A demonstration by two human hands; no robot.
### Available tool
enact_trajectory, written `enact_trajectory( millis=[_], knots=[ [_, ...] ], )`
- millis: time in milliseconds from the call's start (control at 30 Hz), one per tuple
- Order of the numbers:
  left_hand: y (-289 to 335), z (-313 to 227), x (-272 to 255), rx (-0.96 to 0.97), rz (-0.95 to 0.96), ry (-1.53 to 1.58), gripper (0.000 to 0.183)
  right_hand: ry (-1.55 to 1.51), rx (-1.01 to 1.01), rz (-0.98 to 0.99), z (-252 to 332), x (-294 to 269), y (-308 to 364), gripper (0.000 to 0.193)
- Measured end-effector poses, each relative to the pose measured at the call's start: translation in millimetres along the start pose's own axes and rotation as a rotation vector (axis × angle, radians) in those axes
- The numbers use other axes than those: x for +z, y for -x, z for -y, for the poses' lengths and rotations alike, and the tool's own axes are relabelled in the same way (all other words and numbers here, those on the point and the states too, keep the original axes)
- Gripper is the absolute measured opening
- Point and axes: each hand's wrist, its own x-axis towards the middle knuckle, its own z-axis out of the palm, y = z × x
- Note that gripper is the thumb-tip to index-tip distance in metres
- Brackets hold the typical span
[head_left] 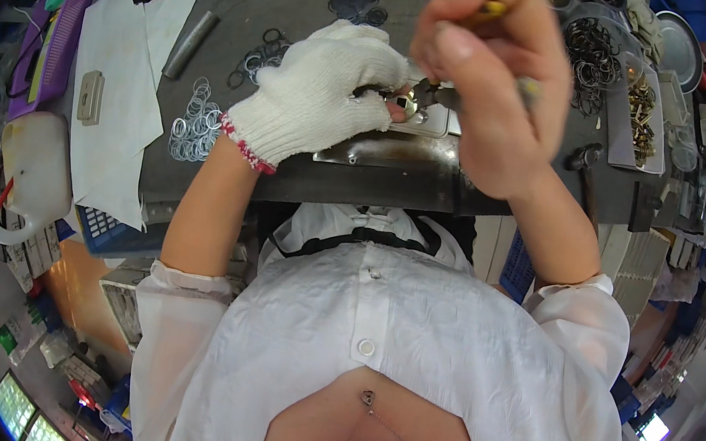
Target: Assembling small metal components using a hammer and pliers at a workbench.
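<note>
My left hand (320, 93), in a white knit glove with a red-edged cuff, is closed with its fingertips around a small shiny metal part (404, 102). Bare fingertips poke out of the glove there. My bare right hand (506, 89), slightly blurred, is closed around pliers with yellow on the handles (493, 9). Their dark jaws (423, 93) meet the small part; the grip hides much of the tool. Beneath both hands lies a shiny metal plate (388, 151) near the table's front edge.
Loose silver rings (197, 124) and dark rings (358, 2) lie on the grey table. A metal tube (189, 44) rests on white paper (115, 77) at left, beside a purple basket (59, 26). Rightward are a hammer (585, 156) and a tray of brass pieces (638, 123).
</note>
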Motion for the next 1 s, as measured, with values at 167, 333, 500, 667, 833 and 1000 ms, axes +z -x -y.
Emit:
enact_trajectory(
  millis=[167, 333, 500, 667, 833, 1000],
  knots=[
    [-0.7, 0.6, 0.1, 0.003, 0.035, 0.001, 0.024, 0.065, -0.332, 0.075, -22.5, -14.8, 7.8, 0.02],
    [-3.4, -0.4, -1.6, -0.023, 0.059, 0.003, 0.025, 0.189, -0.172, 0.092, -19.9, -10.8, 3.3, 0.016],
    [1.4, -5.9, -6.0, -0.093, 0.1, -0.003, 0.028, 0.01, -0.501, 0.361, 4.3, -0.8, -19.9, 0.014],
    [-2.6, -5.2, -2.5, -0.144, 0.105, -0.021, 0.029, 0.071, -0.213, 0.034, -27.7, -5.3, -6.0, 0.016],
    [-3.6, -5.1, -7.9, -0.061, 0.154, -0.077, 0.03, 0.558, -0.111, -0.118, -2.5, 6.9, 10.5, 0.019],
    [-0.4, -4.2, -7.1, 0.012, 0.161, -0.132, 0.033, -0.015, -0.12, 0.05, -27.2, -27.7, 9.6, 0.028]
  ],
)
